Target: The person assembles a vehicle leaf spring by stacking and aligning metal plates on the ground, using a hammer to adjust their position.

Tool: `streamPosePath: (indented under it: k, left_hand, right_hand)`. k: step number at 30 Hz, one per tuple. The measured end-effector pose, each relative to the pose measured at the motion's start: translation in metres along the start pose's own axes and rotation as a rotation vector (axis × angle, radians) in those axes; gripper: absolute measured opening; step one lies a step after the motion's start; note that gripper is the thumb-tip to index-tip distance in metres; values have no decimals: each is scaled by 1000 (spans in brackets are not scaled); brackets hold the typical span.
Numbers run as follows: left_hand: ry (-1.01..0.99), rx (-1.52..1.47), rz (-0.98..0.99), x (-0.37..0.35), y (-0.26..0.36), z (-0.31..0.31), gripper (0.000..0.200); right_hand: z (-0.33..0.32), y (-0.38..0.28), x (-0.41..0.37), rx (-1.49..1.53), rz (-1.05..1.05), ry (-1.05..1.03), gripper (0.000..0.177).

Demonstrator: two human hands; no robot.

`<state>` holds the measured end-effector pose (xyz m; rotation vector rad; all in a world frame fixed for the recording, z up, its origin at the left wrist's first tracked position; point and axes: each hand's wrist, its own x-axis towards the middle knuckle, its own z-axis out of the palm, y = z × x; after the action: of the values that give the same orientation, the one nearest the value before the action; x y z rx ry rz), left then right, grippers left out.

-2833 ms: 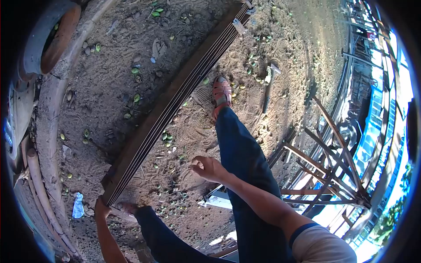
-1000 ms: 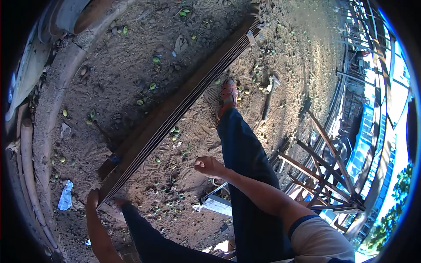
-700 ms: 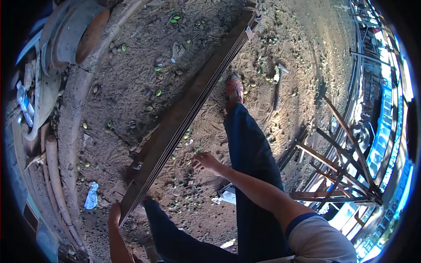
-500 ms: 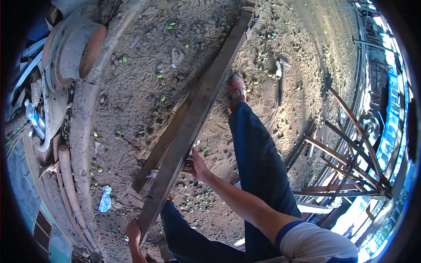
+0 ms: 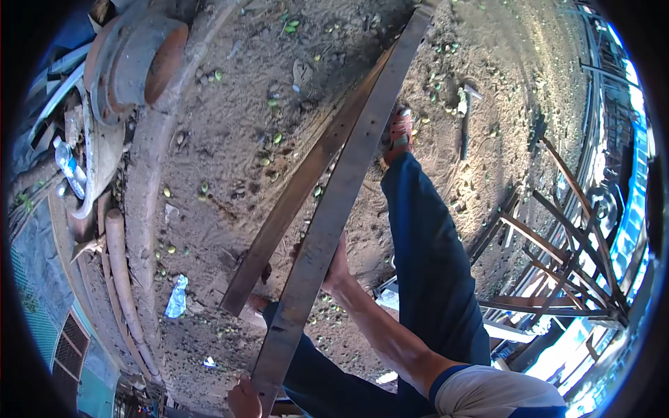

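Note:
A long, flat grey-brown plank (image 5: 327,216) runs diagonally from the bottom of the view to the top. Near its lower end my left hand (image 5: 244,398) is closed around the edge. Further up, my right hand (image 5: 338,268) grips the right edge, its fingers partly hidden under the board. A second, browner wooden plank (image 5: 293,188) lies beneath and to the left, its far end tucked under the first one. My sandalled foot (image 5: 401,129) stands just right of the upper part of the plank.
A hammer (image 5: 465,125) lies on the sandy ground at right. Crossed bars of a frame (image 5: 571,244) stand further right. On the left are a rusty round metal drum (image 5: 150,66), a plastic bottle (image 5: 68,167) and wooden poles (image 5: 125,279). Crumpled plastic (image 5: 177,296) lies nearby.
The upper plank has turned to show more of its broad face, and its lower end has swung right, away from the second plank. Both hands moved with it. The view shifted slightly.

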<state>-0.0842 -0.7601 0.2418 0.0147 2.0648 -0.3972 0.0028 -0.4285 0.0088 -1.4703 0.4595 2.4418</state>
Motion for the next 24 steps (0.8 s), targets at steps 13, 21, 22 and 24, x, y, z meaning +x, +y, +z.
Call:
streamPosePath:
  k: [13,21,22,24]
  left_hand:
    - [672,248,303,186,15,-152,48]
    - [295,-153,515,176,74,-89,38]
    - [203,-211,485,168,84,-83,36]
    - [159,-150,555,176,79,-49,36]
  right_hand:
    - [35,-25,6,-1718,-259,213,55]
    - [-12,-101,-51,-2205,-183,308,40]
    - [-10,-102,-53,-2239,-215,262,38]
    - [-7,-104,-59,-2260,-249,113,34]
